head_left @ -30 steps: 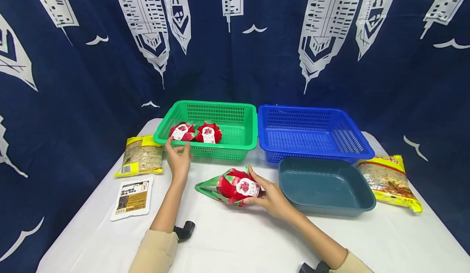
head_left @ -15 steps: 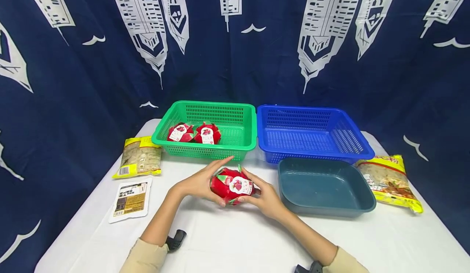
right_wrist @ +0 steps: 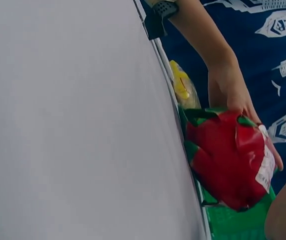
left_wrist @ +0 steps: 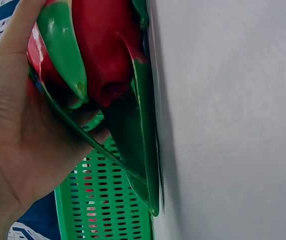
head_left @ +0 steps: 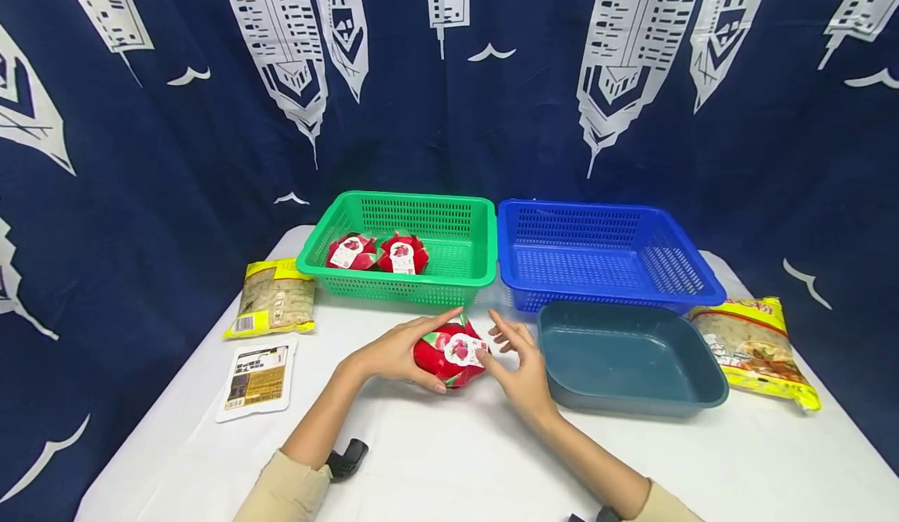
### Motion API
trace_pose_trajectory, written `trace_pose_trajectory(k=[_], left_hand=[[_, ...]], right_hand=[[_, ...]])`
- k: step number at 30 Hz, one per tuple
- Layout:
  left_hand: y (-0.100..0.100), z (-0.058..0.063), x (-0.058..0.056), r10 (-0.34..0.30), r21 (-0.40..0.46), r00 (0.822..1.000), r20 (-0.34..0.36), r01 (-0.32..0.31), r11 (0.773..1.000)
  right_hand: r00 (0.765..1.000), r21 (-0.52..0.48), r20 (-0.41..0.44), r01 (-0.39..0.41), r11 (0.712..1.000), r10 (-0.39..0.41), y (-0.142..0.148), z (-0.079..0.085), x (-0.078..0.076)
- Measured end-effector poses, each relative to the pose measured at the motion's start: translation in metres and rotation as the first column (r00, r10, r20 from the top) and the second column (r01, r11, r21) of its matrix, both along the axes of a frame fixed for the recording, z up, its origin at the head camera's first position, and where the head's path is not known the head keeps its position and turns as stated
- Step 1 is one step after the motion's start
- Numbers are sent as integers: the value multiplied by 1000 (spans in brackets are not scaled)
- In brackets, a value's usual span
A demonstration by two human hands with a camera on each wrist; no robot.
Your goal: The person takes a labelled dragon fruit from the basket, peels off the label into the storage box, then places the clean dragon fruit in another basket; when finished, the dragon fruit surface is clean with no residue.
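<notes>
A red dragon fruit [head_left: 438, 360] with green scales and a white label lies on the table in front of the green basket. My left hand [head_left: 393, 354] grips it from the left, thumb on the near side and fingers over the far side. In the left wrist view, long green leaf tips [left_wrist: 143, 145] stick out past the palm. On the right, my right hand [head_left: 525, 374] is beside the labelled end, fingers spread and off the fruit; whether its thumb touches the label cannot be told. Two similar dragon fruits [head_left: 403, 255] sit in the green basket [head_left: 400, 292].
Right of the green basket stands a blue basket [head_left: 604, 296], with a dark teal tub [head_left: 632, 397] before it. A yellow food bag [head_left: 758, 350] lies at far right. At left are another yellow bag [head_left: 274, 300] and a white flat packet [head_left: 257, 380] on the white table [head_left: 435, 459].
My left hand came from the green basket's rim to the dragon fruit and took hold of it. My right hand, which held the fruit, has let go and drawn slightly right.
</notes>
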State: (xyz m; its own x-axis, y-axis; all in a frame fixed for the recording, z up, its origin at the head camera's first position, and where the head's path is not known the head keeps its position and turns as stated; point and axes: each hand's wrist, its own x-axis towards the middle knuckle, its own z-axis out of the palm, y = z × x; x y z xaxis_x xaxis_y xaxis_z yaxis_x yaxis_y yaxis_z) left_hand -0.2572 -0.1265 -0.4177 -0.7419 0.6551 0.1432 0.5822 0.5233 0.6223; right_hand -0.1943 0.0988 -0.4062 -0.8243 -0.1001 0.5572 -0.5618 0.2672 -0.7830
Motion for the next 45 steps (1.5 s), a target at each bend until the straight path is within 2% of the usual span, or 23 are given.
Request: trace_pose_trajectory(k=[4,9,16,19,26,34,37,40,43,45], left_hand=[[-2,-1,0,-4,19,1000,29,3,1000],[-5,-4,0,-1,31,999,32,0,1000],[-3,-5,-1,6,17,1000,7,-6,1000],[-2,-5,-1,7,17,1000,13,-7,1000],[0,-3,0,6,23,999,31,-7,1000],[-3,-2,-2,-24,16,999,37,23,1000],[-2,-1,-1,-41,29,998,57,39,999],[-2,0,0,-39,38,997,66,37,999],[-2,1,1,-33,40,997,64,31,999],[-2,1,2,-26,38,998,65,24,999]], right_hand=[[988,-105,120,109,988,-96,-3,-16,-3],[950,-170,292,165,972,-110,-5,-38,-12],[921,-237,374,205,950,-105,-5,-46,-18],[918,-263,387,199,944,-86,-4,-45,-19],[920,-227,387,166,960,-68,-6,-14,0],[907,-213,421,104,971,-5,-3,1,13],[928,-203,373,68,977,13,1,6,21],[961,-248,270,19,969,51,11,13,26],[980,-322,185,-11,947,75,34,29,24],[983,-329,173,-6,944,67,57,43,18]])
